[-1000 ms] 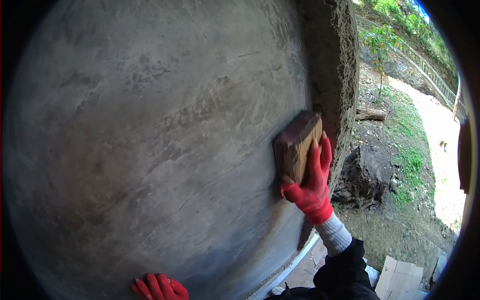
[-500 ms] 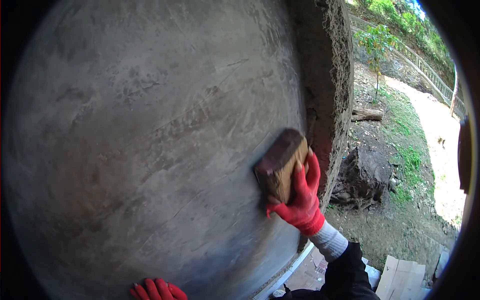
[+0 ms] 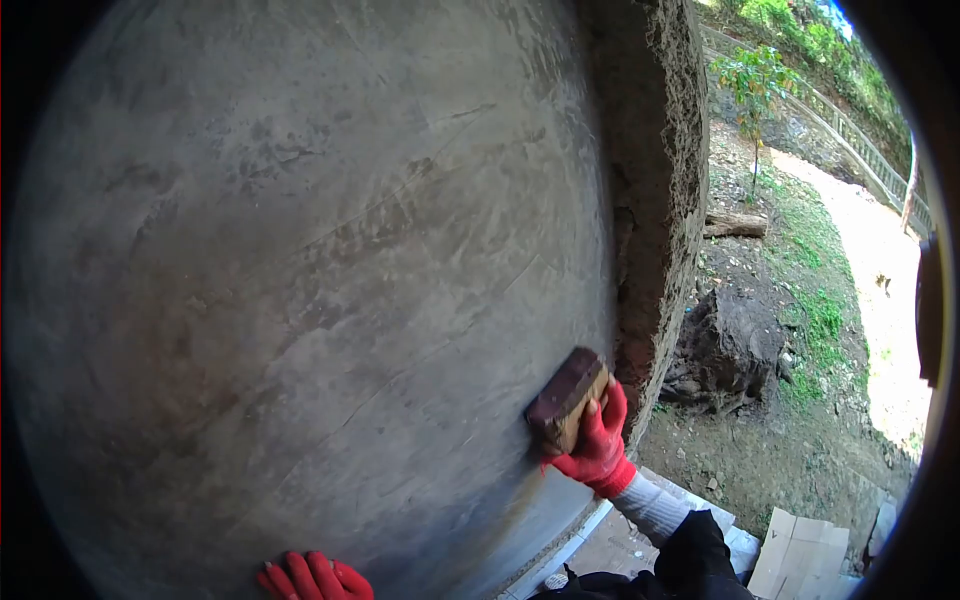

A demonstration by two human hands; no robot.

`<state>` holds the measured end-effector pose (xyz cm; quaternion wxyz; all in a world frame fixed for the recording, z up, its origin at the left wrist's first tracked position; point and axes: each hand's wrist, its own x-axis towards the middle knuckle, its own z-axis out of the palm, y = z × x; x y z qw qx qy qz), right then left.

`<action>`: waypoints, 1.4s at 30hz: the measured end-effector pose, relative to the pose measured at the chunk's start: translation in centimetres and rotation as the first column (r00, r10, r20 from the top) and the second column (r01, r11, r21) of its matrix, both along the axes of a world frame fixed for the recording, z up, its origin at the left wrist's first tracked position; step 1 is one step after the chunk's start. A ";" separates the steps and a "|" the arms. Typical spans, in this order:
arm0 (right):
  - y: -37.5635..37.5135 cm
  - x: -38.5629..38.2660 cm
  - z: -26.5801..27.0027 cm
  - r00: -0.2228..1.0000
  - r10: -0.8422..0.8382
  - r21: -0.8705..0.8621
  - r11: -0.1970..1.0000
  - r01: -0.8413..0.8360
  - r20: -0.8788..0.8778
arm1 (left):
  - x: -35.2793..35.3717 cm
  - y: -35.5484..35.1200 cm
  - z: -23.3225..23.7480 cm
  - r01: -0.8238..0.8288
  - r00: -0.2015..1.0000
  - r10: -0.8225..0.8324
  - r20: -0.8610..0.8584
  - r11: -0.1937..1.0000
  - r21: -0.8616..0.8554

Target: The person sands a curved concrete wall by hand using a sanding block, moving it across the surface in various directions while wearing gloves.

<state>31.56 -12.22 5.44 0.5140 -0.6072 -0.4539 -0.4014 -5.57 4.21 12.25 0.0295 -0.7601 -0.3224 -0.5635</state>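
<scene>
My right hand [image 3: 598,450], in a red glove with bare fingertips, grips a wooden block [image 3: 566,400] with a dark reddish-brown face and a raw wood side. It holds the block against the grey plastered wall [image 3: 330,300], near its right edge. At the bottom of the head view, the red-gloved fingers of my left hand [image 3: 315,578] lie stretched out on the wall, slightly apart. The rest of that hand is cut off by the frame.
A rough, recessed wall edge [image 3: 680,180] runs down beside the smooth surface. Beyond it are a dark boulder or stump [image 3: 735,345], a log [image 3: 737,224], a small tree [image 3: 755,85] and a railing [image 3: 860,150]. Flattened cardboard [image 3: 800,555] lies below right.
My right hand has moved down the wall with the wooden block. My left hand has stayed almost in place.
</scene>
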 end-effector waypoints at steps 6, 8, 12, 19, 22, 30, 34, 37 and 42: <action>0.3 2.1 22.3 0.994 -0.104 0.123 0.987 0.101 0.016 | 0.5 -0.6 0.7 0.023 0.997 -0.016 0.070 0.994 -0.104; 0.3 1.9 21.6 0.996 -0.089 0.121 0.989 0.090 -0.014 | 0.4 -0.7 1.0 0.030 0.999 -0.026 0.045 0.996 -0.082; 0.2 0.4 1.8 0.995 -0.076 0.029 0.996 0.078 -0.070 | 0.4 -0.2 0.6 -0.018 1.000 0.018 -0.014 1.000 0.008; -0.2 1.1 13.7 0.998 -0.037 0.052 0.998 0.035 0.043 | 0.5 -0.5 1.3 -0.011 1.000 0.011 -0.017 1.000 0.023; 0.3 1.3 22.7 0.998 -0.066 0.120 0.991 0.064 0.014 | 1.0 -1.1 1.9 -0.012 1.000 0.012 -0.016 1.000 -0.009; 0.7 -1.0 -2.8 0.999 -0.006 0.056 0.998 0.009 -0.050 | 0.4 -0.3 0.3 -0.025 1.000 0.025 -0.008 1.000 0.019; 0.4 0.5 3.9 0.997 0.064 0.054 0.996 -0.066 0.036 | 0.2 0.0 0.1 -0.043 0.999 0.045 -0.028 0.998 0.047; -0.2 2.2 18.7 0.992 -0.041 0.070 0.997 0.033 0.117 | 0.0 -0.1 0.3 -0.042 0.998 0.044 -0.049 0.998 0.043; 0.5 3.2 21.6 0.998 -0.067 0.139 0.988 0.066 0.002 | -1.0 -0.2 0.9 -0.044 0.986 0.034 -0.161 0.997 -0.060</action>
